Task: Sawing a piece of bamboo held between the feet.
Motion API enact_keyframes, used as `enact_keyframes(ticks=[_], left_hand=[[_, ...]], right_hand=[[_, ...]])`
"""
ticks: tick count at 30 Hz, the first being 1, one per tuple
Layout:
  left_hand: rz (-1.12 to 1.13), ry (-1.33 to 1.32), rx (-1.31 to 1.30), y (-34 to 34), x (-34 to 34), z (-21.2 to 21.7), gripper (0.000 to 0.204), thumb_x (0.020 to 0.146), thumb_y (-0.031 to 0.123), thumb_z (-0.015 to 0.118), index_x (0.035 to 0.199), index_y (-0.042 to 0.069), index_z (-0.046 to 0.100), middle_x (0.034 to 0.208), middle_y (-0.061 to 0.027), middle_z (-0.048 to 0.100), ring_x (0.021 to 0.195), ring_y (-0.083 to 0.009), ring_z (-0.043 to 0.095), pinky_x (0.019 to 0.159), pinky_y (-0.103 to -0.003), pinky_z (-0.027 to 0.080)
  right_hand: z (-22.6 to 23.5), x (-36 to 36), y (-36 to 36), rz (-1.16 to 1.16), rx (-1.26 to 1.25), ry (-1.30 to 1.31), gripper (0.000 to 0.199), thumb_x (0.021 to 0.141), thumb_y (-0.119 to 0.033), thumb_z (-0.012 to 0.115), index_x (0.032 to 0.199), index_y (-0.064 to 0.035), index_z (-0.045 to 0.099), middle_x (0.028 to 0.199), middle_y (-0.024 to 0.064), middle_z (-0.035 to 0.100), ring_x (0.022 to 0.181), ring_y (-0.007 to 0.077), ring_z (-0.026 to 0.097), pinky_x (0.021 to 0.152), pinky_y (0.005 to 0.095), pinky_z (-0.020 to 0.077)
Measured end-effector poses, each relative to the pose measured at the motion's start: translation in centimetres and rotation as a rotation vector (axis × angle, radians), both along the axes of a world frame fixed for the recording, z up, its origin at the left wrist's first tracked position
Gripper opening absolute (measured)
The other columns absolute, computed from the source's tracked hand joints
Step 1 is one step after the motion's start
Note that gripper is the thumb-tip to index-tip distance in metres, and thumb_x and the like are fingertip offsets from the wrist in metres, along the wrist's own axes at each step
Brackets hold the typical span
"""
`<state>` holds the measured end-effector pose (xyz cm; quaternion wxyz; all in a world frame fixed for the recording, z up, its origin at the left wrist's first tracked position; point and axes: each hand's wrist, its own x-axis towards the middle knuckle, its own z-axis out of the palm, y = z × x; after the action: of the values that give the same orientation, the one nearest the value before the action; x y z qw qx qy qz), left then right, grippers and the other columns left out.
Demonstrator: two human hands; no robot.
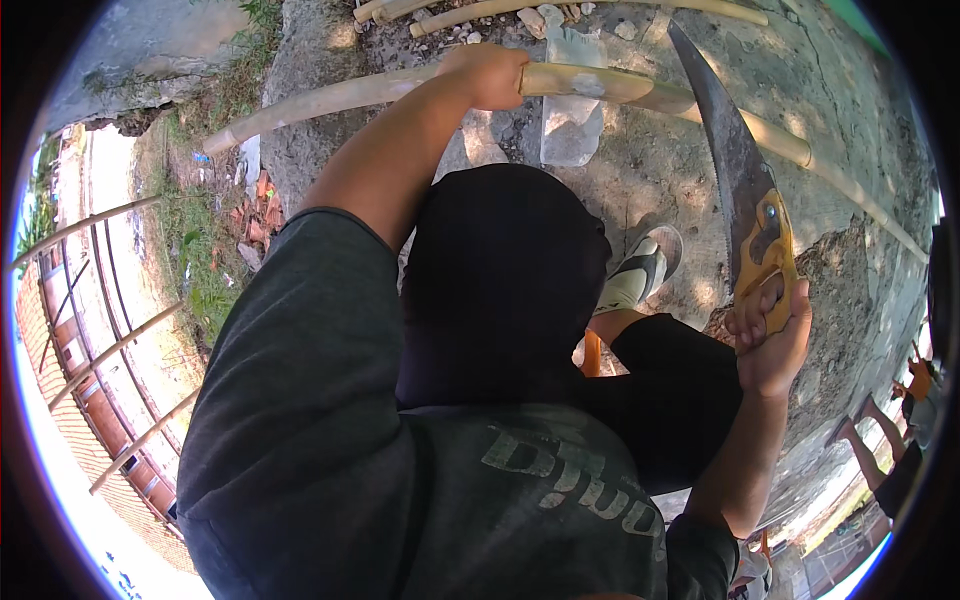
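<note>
A long pale bamboo pole (pixel 635 91) runs across the far side of the ground in front of me, bowed by the lens. My left hand (pixel 486 77) is wrapped round it left of its middle. In my right hand (pixel 772 345) is a handsaw (pixel 738 170), gripped by its yellow handle with the fingers through the opening. Its grey, toothed blade points away from me and crosses in front of the pole's right part; I cannot tell whether it touches. Under the pole, right of my left hand, lies a whitish block (pixel 572 135).
More bamboo poles (pixel 480 14) lie at the far edge among small stones. My shoe (pixel 645 268) rests on the rough concrete ground (pixel 650 180). Broken red bricks (pixel 262 212) and grass lie at left, beside slanting poles (pixel 115 355). Another person (pixel 890 450) is at the right edge.
</note>
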<state>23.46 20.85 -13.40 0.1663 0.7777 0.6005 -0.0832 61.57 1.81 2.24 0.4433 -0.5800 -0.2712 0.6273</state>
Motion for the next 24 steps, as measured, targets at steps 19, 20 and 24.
enact_keyframes(ticks=[19,20,24], left_hand=[[0.003,-0.028,-0.001,0.2,-0.2,-0.5,0.042,0.072,0.030,0.070,0.113,0.020,0.063,0.099,-0.0085,0.070,0.097,-0.0288,0.068,0.082,-0.045,0.055],[-0.014,-0.018,0.025,0.3,-0.2,-0.6,0.043,0.072,0.030,0.070,0.113,0.020,0.062,0.098,-0.0086,0.070,0.097,-0.0290,0.068,0.082,-0.045,0.055],[-0.007,0.008,-0.044,0.1,0.2,-0.1,0.043,0.072,0.031,0.070,0.113,0.019,0.062,0.097,-0.0094,0.070,0.095,-0.0300,0.068,0.081,-0.045,0.055]], right_hand=[[-0.7,-2.0,-2.9,-0.119,0.053,-0.018,0.049,0.103,-0.053,0.033,0.081,-0.0103,0.043,0.053,-0.0011,0.035,0.045,0.0115,0.033,0.054,0.0287,0.0368],[-0.7,-2.1,-2.9,-0.124,0.052,-0.015,0.050,0.102,-0.054,0.033,0.080,-0.0102,0.043,0.052,-0.0011,0.035,0.045,0.0114,0.033,0.054,0.0285,0.0367],[-0.6,-2.0,-3.6,-0.089,0.059,-0.059,0.051,0.101,-0.055,0.034,0.080,-0.0099,0.043,0.052,-0.0011,0.035,0.044,0.0114,0.032,0.054,0.0279,0.0366]])
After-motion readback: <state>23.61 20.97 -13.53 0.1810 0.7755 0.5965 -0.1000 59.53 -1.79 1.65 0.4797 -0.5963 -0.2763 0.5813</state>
